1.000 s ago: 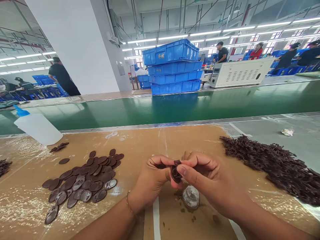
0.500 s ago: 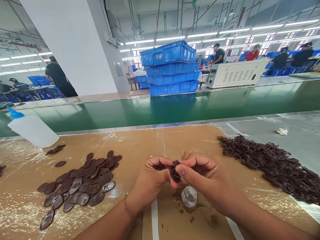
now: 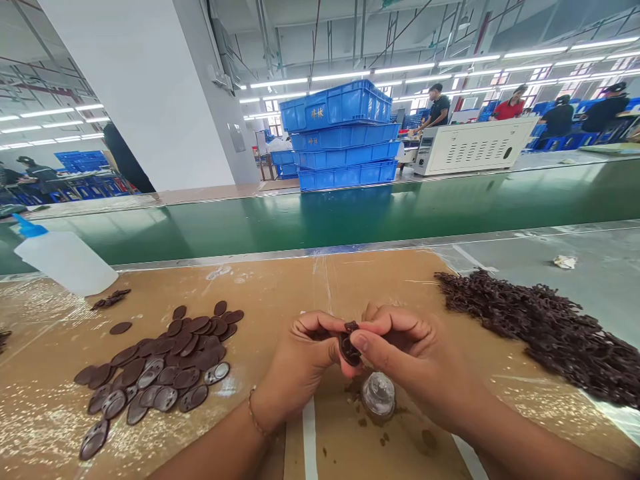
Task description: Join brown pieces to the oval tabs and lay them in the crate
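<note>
My left hand (image 3: 304, 370) is closed, pinching a dark brown oval disc (image 3: 349, 351) upright between thumb and fingers. My right hand (image 3: 413, 350) is closed too, with thumb and forefinger pressed on a small dark brown piece (image 3: 351, 326) at the disc's top and right side. The fingertips partly hide how the two parts meet. Just below the hands stands a small clear round pot (image 3: 379, 393), with dark wet spots on the board around it. A pile of similar oval discs (image 3: 173, 353) lies to the left, several of them shiny.
On the right is a long heap of dark brown, twig-like pieces (image 3: 540, 333). A white squeeze bottle (image 3: 67, 261) with a blue nozzle stands at the left. Beyond the brown board (image 3: 270, 287) runs a green belt (image 3: 240, 227), backed by stacked blue crates (image 3: 345, 140) and a cream machine (image 3: 470, 148).
Both hands keep their hold on the disc and the small piece, with barely any movement. A person in dark clothes in the left background has shifted right, partly behind the pillar.
</note>
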A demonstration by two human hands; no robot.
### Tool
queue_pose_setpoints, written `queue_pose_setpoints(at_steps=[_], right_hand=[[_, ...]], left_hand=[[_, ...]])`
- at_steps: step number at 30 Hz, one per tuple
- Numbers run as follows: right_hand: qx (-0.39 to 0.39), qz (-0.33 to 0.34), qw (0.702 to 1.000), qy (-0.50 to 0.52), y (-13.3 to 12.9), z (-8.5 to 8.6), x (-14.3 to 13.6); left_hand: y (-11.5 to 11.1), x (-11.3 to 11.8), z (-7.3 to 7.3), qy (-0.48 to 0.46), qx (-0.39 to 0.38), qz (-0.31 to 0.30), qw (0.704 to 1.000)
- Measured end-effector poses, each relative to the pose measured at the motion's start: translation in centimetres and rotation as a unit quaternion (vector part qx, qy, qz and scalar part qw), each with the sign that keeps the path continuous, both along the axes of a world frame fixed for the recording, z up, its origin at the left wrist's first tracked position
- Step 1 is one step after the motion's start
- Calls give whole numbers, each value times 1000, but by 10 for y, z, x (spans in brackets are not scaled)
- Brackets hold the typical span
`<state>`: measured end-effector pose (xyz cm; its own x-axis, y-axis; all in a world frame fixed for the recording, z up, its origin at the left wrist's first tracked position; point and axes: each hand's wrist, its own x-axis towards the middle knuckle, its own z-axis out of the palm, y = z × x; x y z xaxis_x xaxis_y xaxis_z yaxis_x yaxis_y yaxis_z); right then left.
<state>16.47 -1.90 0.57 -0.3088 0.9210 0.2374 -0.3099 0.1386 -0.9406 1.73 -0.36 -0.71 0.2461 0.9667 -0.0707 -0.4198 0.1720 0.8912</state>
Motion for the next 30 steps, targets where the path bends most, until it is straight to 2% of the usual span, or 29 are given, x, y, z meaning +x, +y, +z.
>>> queue_pose_setpoints(at_steps=[30], right_hand=[[-7, 9, 1000, 10, 0, -1, -1]], left_hand=[[0, -1, -4, -3, 17, -12, 1000]])
